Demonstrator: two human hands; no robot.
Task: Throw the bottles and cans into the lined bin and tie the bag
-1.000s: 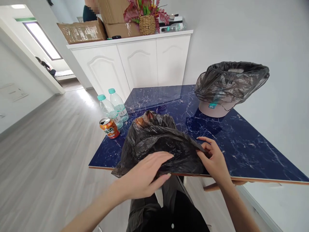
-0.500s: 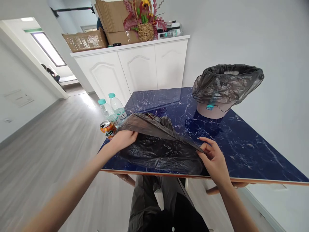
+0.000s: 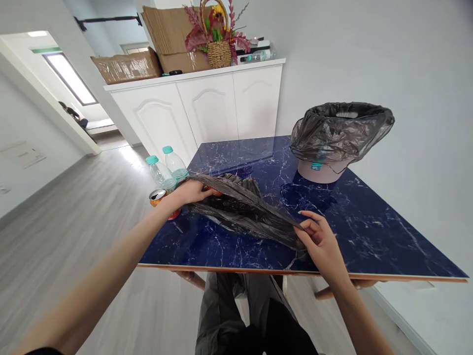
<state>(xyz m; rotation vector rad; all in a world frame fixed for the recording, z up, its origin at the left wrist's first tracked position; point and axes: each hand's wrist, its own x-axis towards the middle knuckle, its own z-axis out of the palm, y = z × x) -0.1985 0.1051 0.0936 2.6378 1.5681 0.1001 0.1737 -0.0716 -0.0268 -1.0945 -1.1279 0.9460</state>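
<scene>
A black plastic garbage bag [image 3: 254, 204] lies across the near part of the table, its mouth spread between my hands. My left hand [image 3: 192, 192] grips the rim at the bag's left end, fingers partly inside the mouth. Just beyond those fingertips a bit of something orange shows in the opening; its kind is hidden. My right hand [image 3: 318, 237] pinches the bag's right corner between thumb and fingers, the index finger raised. Left of the bag stand an orange drink can [image 3: 158, 197] and two clear bottles with teal caps, one nearer [image 3: 160, 172] and one farther [image 3: 175, 162].
A pale bin [image 3: 321, 171] lined with another black bag [image 3: 342, 133] stands at the back right of the blue marbled table [image 3: 373, 236]. Behind is a white cabinet [image 3: 207, 108] carrying cardboard boxes [image 3: 127, 66] and a flower basket [image 3: 219, 54].
The bag's near side has lifted and drawn back from the table's front edge, and its mouth gapes more. My left hand has shifted slightly up. The orange bit now shows beside its fingers.
</scene>
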